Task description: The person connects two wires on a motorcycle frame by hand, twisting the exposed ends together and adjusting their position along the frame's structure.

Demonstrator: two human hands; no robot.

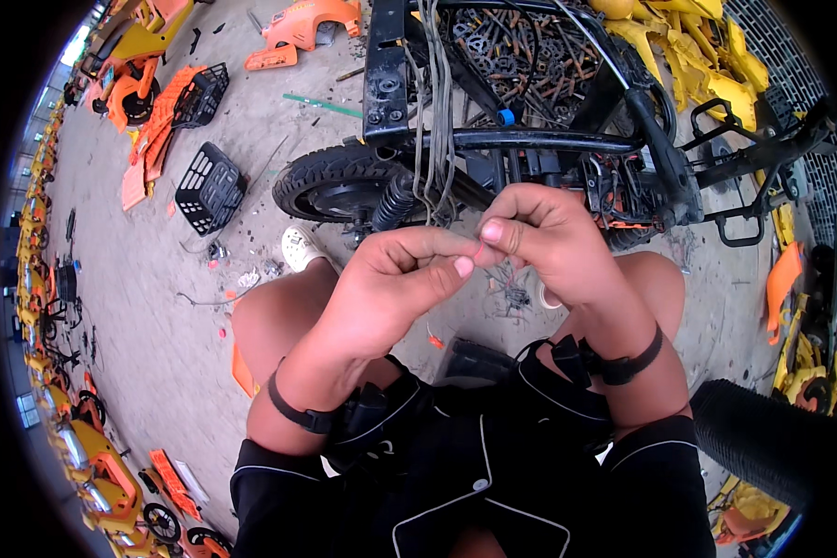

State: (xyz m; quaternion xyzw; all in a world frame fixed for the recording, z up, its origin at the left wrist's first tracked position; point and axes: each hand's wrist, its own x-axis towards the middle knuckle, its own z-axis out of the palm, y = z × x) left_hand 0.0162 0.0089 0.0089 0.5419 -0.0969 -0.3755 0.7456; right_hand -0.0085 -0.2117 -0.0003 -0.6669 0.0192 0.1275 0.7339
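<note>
the bare left hand (391,284) and bare right hand (553,237) both pinch a thin, thread-like red strand (480,249) near a black, chunky-treaded rubber tyre (309,168).

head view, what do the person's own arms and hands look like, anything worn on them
The left hand and right hand are ungloved, with no rings visible. A narrow dark strap circles each forearm, left and right. The short sleeves, left and right, are black with thin pale piping. No markings can be made out.
</note>
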